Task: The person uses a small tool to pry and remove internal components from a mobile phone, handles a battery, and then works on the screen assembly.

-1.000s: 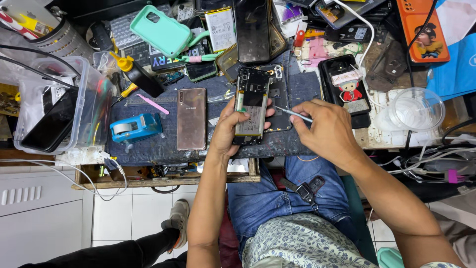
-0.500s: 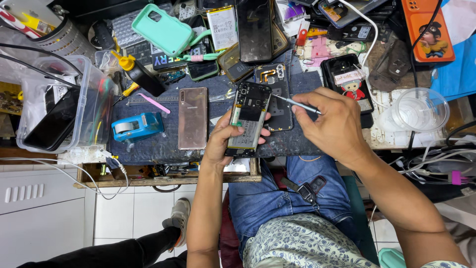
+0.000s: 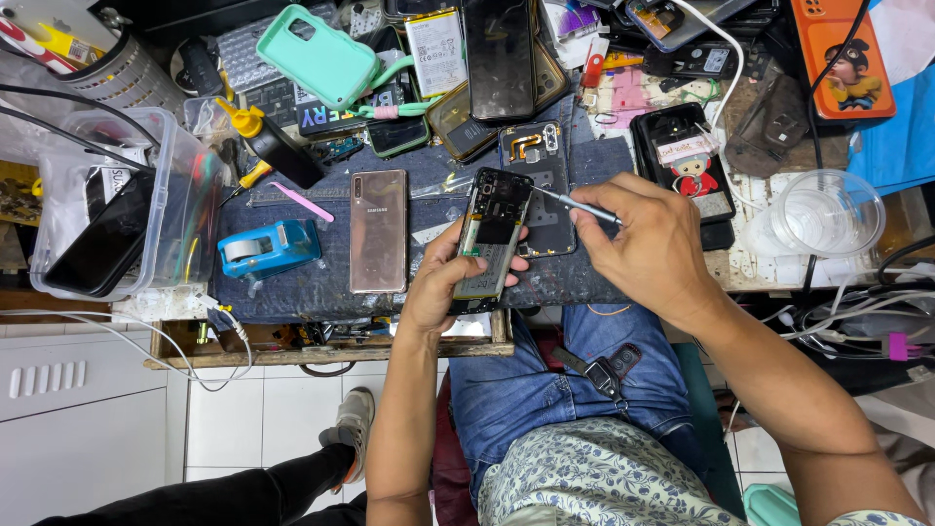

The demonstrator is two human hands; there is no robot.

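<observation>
Opened phone held at the near edge of the worktop, thin tool touching it.

I see my left hand (image 3: 443, 282) clamped around the opened phone (image 3: 492, 234), tilted above the dark mat (image 3: 321, 287). My right hand (image 3: 648, 244) is closed on a thin metal tool (image 3: 575, 205), its tip at the phone's upper part. A rose-gold phone back (image 3: 378, 231) lies just beside, then a blue tape dispenser (image 3: 268, 248).
</observation>
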